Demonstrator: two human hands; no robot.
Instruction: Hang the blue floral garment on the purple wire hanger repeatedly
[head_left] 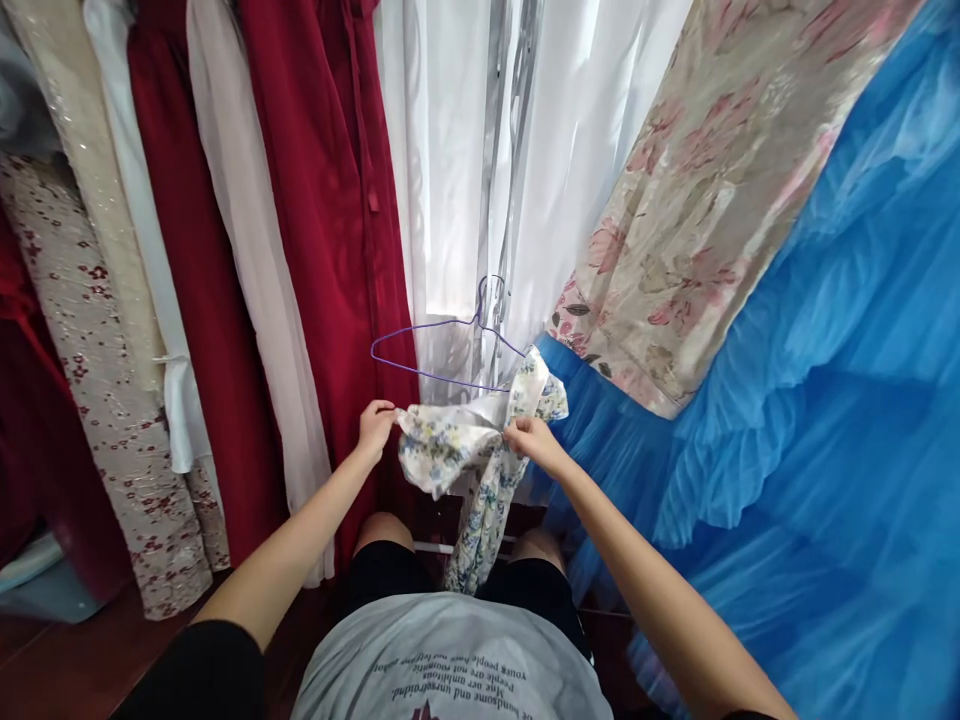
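My left hand [375,425] pinches one edge of a small floral garment [450,450], white with blue and yellow flowers. A little to the right, my right hand [529,440] is closed on the same garment, whose lower part hangs down between my knees. A purple wire hanger [442,350] hangs just above the garment, its hook up by the white clothes; the cloth's right end touches the hanger's right corner.
Hanging clothes fill the view: dark red dresses [315,200], a cream dress [247,250], white sheer dresses [442,150], a pink-flowered beige dress [712,180] and a big blue tulle skirt [840,420]. A patterned fabric roll [97,380] leans at left. Dark wooden floor lies below.
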